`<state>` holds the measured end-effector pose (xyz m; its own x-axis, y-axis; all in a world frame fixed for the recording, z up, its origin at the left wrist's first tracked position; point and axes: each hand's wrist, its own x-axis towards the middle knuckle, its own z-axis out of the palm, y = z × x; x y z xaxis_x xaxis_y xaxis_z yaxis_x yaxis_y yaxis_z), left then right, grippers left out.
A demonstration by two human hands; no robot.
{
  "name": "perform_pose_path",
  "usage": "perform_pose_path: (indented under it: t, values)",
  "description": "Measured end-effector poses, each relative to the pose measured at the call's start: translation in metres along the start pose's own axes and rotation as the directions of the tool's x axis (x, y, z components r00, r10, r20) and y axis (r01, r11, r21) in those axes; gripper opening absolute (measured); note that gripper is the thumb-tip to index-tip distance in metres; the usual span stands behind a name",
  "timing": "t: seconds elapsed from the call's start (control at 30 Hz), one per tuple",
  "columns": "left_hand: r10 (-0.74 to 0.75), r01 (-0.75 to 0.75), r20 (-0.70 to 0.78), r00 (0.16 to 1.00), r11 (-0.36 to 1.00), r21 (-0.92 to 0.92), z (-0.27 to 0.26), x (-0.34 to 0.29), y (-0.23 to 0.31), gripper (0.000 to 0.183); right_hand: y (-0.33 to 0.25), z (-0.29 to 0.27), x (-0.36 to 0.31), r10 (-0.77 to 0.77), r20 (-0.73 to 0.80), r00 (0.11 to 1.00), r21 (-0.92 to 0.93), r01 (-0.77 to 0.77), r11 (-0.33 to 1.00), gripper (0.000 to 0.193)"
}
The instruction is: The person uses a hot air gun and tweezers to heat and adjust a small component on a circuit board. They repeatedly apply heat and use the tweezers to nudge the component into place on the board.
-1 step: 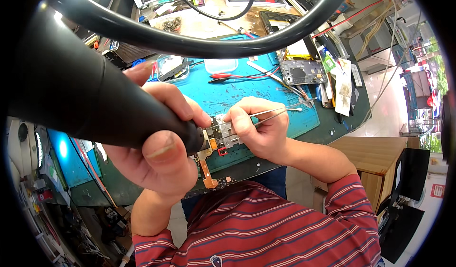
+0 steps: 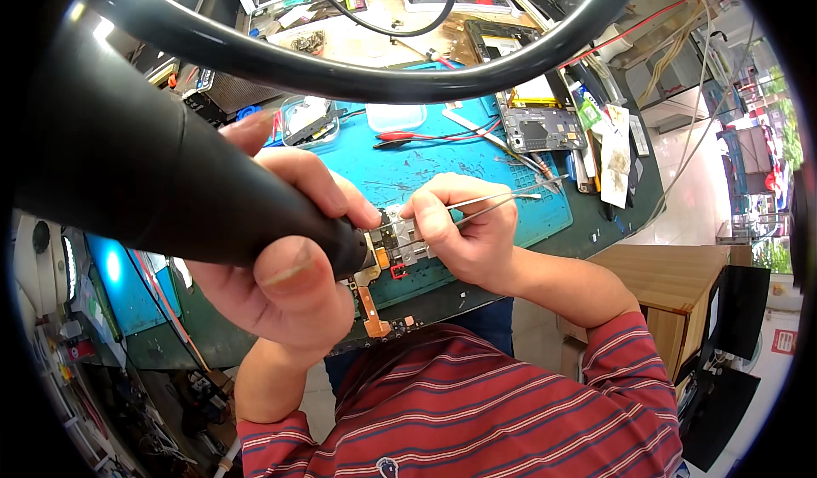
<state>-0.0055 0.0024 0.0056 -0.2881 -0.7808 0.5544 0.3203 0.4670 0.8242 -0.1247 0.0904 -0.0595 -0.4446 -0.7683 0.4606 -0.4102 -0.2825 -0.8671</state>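
My left hand [image 2: 272, 274] is wrapped around the thick black handle of a hot-air tool [image 2: 153, 180], grip clamped tight, thumb along its underside, the nozzle end pointing at a small circuit board [image 2: 393, 244]. The board lies on the blue-green mat [image 2: 425, 167] covering the surface, just in front of my striped shirt, with an orange flex strip [image 2: 370, 312] trailing from it toward me. My right hand [image 2: 468, 231] pinches metal tweezers [image 2: 502, 201], grip closed on them, tips down at the board, their back ends sticking out to the right. Beyond the mat lies an opened phone frame [image 2: 532, 125], and red-handled tools [image 2: 417, 137] rest near it.
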Motion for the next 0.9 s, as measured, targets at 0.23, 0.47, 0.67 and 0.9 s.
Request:
perform_pose_path:
  t: [0.23,0.47,0.67,0.9]
  values:
    - [-0.035,0.034,-0.003,0.999,0.999,-0.016,-0.0005,-0.0033,-0.0031,0.079,0.0021,-0.002,-0.0014,0.015,0.001,1.0,-0.004,-0.015,1.0,0.011]
    - [-0.013,0.013,-0.021,1.0,1.0,0.0,0.0009,-0.0006,-0.002,0.079,0.0018,-0.001,-0.0012,0.004,0.002,1.0,-0.001,-0.004,1.0,0.011]
    - [-0.043,0.044,0.008,0.999,0.998,-0.054,0.0013,-0.0022,0.0004,0.079,0.0011,-0.001,-0.0011,0.009,0.006,1.0,0.001,-0.009,1.0,0.011]
    - [-0.016,0.016,0.003,1.0,0.999,-0.033,0.0018,-0.0016,-0.0008,0.078,0.0013,-0.0012,-0.0007,0.011,0.016,1.0,-0.016,-0.011,1.0,0.011]
